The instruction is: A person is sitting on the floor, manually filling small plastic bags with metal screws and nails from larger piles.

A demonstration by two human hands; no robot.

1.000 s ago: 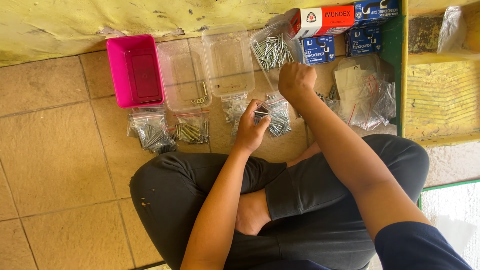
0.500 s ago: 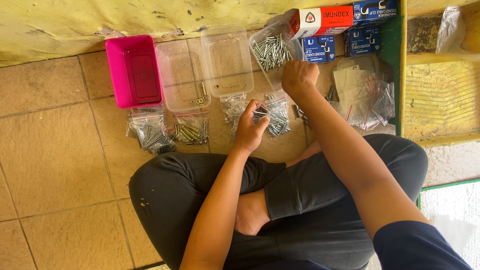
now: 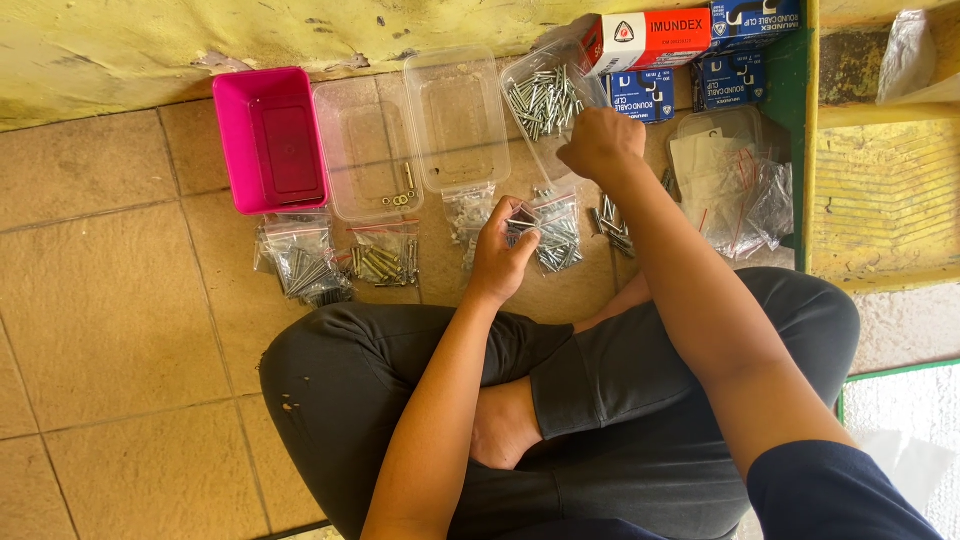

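Note:
I sit cross-legged on a tiled floor. My left hand (image 3: 503, 256) grips a small clear bag of screws (image 3: 553, 232) lying on the tiles. My right hand (image 3: 601, 145) is closed in a fist just below a clear plastic tub of loose screws (image 3: 543, 100); whether it holds screws is hidden. Two more clear tubs stand to the left: an empty one (image 3: 456, 120) and one with a few washers (image 3: 366, 150). A pink tub (image 3: 272, 138) stands at the far left.
More bags of bolts lie in a row on the tiles (image 3: 300, 265) (image 3: 384, 258). Red-white and blue cardboard boxes (image 3: 650, 40) sit by the yellow wall. Empty clear bags (image 3: 740, 185) pile up at the right beside a green and yellow frame (image 3: 806, 130).
My right hand has shifted slightly away from the screw tub, staying closed. My left hand keeps its hold on the bag.

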